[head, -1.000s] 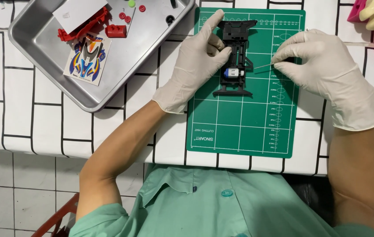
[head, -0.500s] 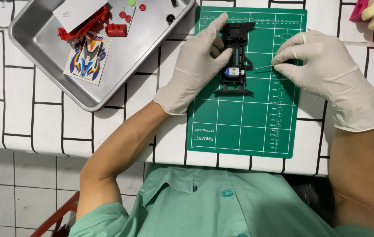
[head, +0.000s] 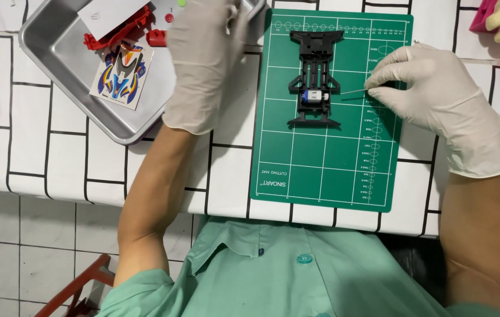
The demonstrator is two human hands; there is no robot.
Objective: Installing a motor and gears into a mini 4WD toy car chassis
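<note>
Fingers of our right hand [head: 438, 105] are pinched together on a thin metal pin [head: 352, 91], while the fingers of our left hand [head: 203, 64] hang loosely curled over the tray, gripping nothing we can see.

Working down by size: the worktop [head: 44, 147] wears a white cloth with black grid lines. On it, at upper left, sits a grey metal tray [head: 80, 88], and to its right lies the green cutting mat [head: 320, 170]. Our left hand has changed most: half a second ago it rested on the black toy car chassis [head: 316, 79], steadying its left side; now it has lifted away and hovers above the tray's right half, well apart from the chassis. Our right hand has hardly shifted and keeps the pin aimed leftward.

Inside the tray lies a coloured sticker sheet [head: 120, 75], with red plastic parts [head: 115, 32] just above it.

That chassis lies flat on the upper middle of the mat, free of both hands. Its long axis runs away from us, one end toward the mat's far edge, the other toward our chest. A small silver and blue motor [head: 313, 98] sits crosswise in its nearer half. The pin lies nearly level, its tip just right of the motor.
</note>
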